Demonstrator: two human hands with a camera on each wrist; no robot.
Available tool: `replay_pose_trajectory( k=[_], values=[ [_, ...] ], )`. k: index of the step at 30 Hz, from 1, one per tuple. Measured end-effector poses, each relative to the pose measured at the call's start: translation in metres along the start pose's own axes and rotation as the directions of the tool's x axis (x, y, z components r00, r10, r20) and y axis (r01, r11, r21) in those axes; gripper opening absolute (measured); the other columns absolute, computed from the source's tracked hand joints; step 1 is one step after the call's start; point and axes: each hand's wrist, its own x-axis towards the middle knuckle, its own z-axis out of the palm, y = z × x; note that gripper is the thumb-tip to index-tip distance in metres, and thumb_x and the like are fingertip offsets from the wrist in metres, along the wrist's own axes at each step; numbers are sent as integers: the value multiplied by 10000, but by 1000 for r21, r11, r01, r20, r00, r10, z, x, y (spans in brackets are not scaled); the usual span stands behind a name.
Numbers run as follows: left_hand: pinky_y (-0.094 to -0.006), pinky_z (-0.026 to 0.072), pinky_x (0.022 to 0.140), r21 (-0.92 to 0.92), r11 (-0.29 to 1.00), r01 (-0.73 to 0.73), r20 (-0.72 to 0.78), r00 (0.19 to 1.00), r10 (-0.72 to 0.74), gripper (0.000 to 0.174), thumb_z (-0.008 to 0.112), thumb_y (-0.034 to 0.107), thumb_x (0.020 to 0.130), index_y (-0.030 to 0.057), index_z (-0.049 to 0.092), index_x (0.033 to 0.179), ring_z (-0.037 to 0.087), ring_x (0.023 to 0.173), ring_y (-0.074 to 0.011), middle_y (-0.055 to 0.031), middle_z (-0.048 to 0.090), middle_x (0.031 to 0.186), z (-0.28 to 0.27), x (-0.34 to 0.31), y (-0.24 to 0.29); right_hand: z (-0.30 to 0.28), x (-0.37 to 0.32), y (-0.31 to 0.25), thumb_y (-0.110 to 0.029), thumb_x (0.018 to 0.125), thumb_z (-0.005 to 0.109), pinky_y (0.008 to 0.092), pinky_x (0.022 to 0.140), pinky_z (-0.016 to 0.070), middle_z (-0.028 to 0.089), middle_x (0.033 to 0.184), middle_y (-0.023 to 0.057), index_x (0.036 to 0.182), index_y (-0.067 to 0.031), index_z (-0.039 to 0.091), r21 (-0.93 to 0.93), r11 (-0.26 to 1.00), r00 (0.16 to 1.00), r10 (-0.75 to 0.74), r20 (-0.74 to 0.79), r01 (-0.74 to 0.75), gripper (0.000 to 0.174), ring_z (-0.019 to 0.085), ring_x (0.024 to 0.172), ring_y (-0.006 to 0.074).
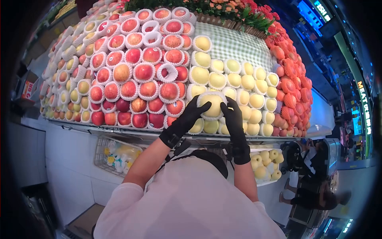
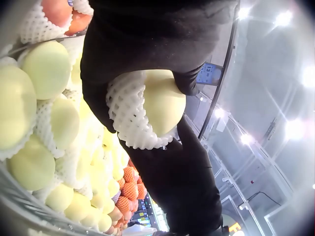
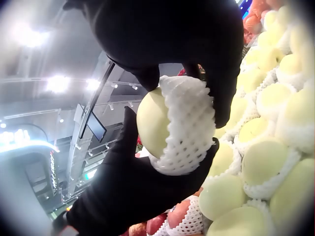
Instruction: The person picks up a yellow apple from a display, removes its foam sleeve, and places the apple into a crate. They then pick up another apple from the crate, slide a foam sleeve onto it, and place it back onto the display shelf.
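Note:
Both hands wear black gloves and hold one pale yellow pear [image 1: 212,106] between them, above the front rows of the display. My left hand [image 1: 191,114] grips its left side, with the thumb at the near face. On the opposite side, my right hand [image 1: 234,116] curls its fingers around the fruit. A white foam net [image 2: 129,114] wraps part of the pear; bare yellow skin [image 3: 151,123] shows beside it in the right wrist view. More yellow pears [image 1: 247,82], many in foam nets, lie in rows right around the hands.
Red apples [image 1: 143,71] in white nets fill the left. Orange-netted fruit [image 1: 290,85] slopes down at the right. Green checked cloth [image 1: 234,44] and flowers [image 1: 250,10] lie behind the pears. Below the shelf edge stand a basket [image 1: 104,153] and a crate of pears [image 1: 264,165].

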Motion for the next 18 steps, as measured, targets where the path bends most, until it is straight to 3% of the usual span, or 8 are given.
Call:
replay_pose_trajectory(
  k=[1, 4, 8, 10, 11, 18],
  values=[
    [-337, 421, 1044, -26, 1000, 17, 10, 1000, -16, 674, 733, 253, 875, 27, 384, 1405, 498, 1230, -180, -93, 525, 1322, 0, -1, 2, 0, 0, -2, -232, 923, 660, 303, 862, 484, 657, 1113, 120, 1278, 14, 565, -51, 998, 999, 30, -19, -31, 442, 593, 987, 157],
    [-333, 421, 1043, 125, 989, -76, 29, 997, 73, 688, 755, 212, 850, 30, 386, 1402, 496, 1229, -184, -89, 520, 1321, 0, -2, -1, -4, 5, -3, -223, 919, 670, 292, 802, 493, 689, 1007, 91, 1191, 14, 630, -92, 996, 1000, -6, -30, 3, 363, 601, 892, 130],
    [-345, 422, 1041, 243, 963, -121, -10, 992, 127, 720, 781, 187, 802, 37, 398, 1394, 494, 1233, -191, -89, 518, 1322, 2, 1, -9, -9, 10, 13, -211, 941, 636, 283, 758, 496, 693, 904, 81, 1082, 18, 681, -3, 996, 994, -84, -73, 84, 273, 599, 808, 122],
    [-338, 427, 1036, 324, 936, -138, -16, 988, 151, 769, 819, 186, 768, 38, 396, 1393, 499, 1223, -190, -83, 523, 1300, 4, 1, -5, -14, 9, 7, -213, 954, 605, 287, 733, 499, 689, 865, 98, 1077, 22, 676, -188, 979, 994, -89, -57, 77, 275, 605, 775, 133],
    [-339, 430, 1033, 320, 937, -142, -10, 988, 153, 774, 823, 187, 762, 38, 398, 1392, 500, 1223, -188, -84, 522, 1302, 3, 2, -4, -16, 8, 5, -214, 961, 590, 289, 720, 500, 688, 846, 106, 1075, 24, 674, -279, 958, 995, -91, -48, 75, 277, 608, 759, 139],
    [-339, 453, 1007, 245, 958, -151, 9, 988, 154, 714, 814, 171, 772, 32, 435, 1361, 525, 1193, -179, -82, 543, 1284, 0, 3, -9, -16, -3, 2, -210, 963, 566, 314, 652, 503, 668, 792, 118, 1075, 32, 654, -171, 970, 982, -182, -53, 171, 281, 611, 681, 167]
  ],
)
